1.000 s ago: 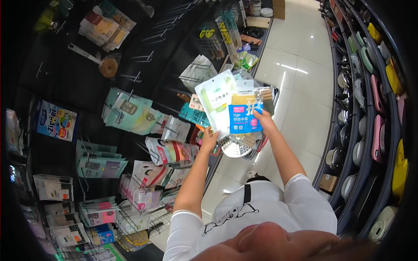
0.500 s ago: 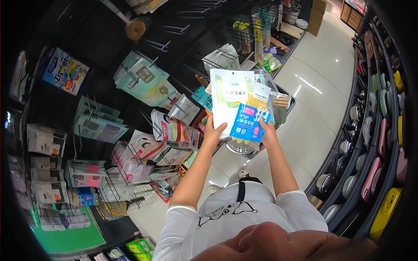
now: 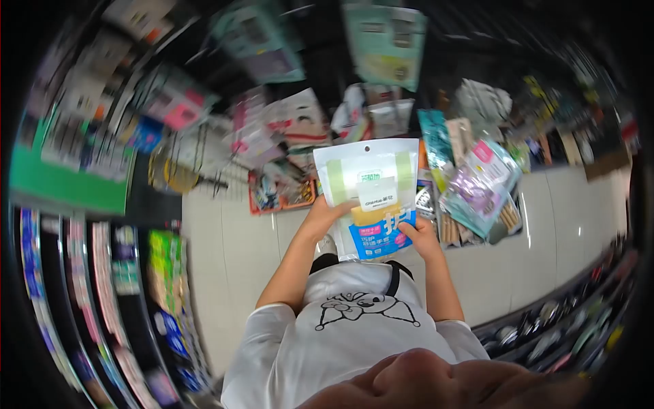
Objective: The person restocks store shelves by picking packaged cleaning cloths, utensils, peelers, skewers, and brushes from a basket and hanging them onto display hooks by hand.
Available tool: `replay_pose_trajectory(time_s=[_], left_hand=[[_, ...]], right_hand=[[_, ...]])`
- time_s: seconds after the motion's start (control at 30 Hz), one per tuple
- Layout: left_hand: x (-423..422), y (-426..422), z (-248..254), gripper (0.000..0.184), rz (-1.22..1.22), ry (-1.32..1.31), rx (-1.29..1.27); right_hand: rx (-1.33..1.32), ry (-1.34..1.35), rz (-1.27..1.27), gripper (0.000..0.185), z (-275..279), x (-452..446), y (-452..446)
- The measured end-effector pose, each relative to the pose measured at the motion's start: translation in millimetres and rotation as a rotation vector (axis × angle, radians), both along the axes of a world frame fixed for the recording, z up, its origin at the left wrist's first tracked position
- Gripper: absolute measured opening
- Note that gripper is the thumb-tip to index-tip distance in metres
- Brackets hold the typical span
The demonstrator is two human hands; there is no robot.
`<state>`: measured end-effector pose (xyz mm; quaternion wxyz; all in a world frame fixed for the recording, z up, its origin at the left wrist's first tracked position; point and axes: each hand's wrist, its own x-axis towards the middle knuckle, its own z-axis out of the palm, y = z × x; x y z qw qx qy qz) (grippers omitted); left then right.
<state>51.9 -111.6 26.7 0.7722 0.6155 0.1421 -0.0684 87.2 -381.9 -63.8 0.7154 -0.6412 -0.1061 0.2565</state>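
Note:
In front of my chest I hold two flat hanging packs, one lying over the other. The rear one is a white and green disposable tablecloth pack with a punched hole at its top. Over its lower part lies a blue and yellow pack of gloves with a white header. My left hand is closed on the left edge of the tablecloth pack, thumb in front. My right hand grips the right side of the glove pack, its thumb on the blue label. The fingers behind the packs are hidden.
To the right, a teal and purple pack lies over a container with wooden-handled items. A red bin stands left of the packs. Hanging goods, including a mint pack, line the far side. Shelves stand at left, cookware shelves at lower right.
My view has turned left, so the racks appear shifted and blurred. The glove pack has moved left over the tablecloth pack, and both are nearer my body. Both hands keep their hold.

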Motion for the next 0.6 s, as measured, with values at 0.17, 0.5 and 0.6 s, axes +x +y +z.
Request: replay_pose_trajectory(time_s=[0.17, 0.5, 0.6], left_hand=[[-39, 41, -5, 0.04, 0.284, 0.003, -0.067], [-117, 108, -42, 0.037, 0.675, 0.005, -0.153], [-126, 142, -40, 0.035, 0.706, -0.027, -0.144]], right_hand=[[0.011, -0.06, 0.216, 0.014, 29, 17, 65], [-0.136, -0.177, 0.507, 0.014, 44, 11, 177], [-0.096, -0.322, 0.532, 0.015, 50, 8, 217]])
